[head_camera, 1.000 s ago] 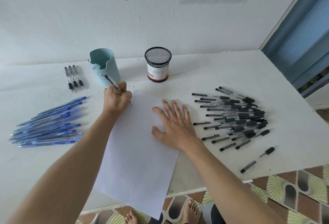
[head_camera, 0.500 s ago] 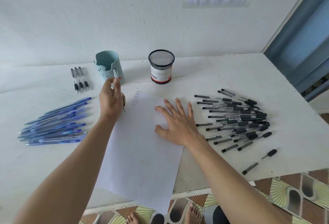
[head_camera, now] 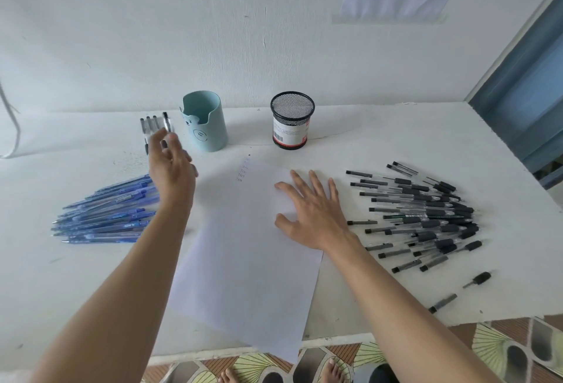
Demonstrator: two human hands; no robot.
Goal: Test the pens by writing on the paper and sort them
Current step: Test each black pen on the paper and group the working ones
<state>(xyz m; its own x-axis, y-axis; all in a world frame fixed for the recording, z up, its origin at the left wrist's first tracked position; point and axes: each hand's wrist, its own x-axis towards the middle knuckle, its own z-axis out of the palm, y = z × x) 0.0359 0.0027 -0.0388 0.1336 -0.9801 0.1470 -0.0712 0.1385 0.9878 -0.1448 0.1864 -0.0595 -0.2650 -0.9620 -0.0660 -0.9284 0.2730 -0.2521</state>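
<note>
Pinching perhaps a pen (head_camera: 166, 122), left hand (head_camera: 172, 169) hovers near table (head_camera: 91, 139) edge.

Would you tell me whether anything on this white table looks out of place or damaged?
Near the white table's front right edge, apart from the heap of black pens, lie a black grip piece and a grey barrel piece, seemingly one pen pulled apart.

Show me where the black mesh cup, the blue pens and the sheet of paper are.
black mesh cup (head_camera: 291, 133): head view, on its white label.
blue pens (head_camera: 109, 215): head view, middle of the pile.
sheet of paper (head_camera: 243, 261): head view, bare centre of the sheet.
</note>
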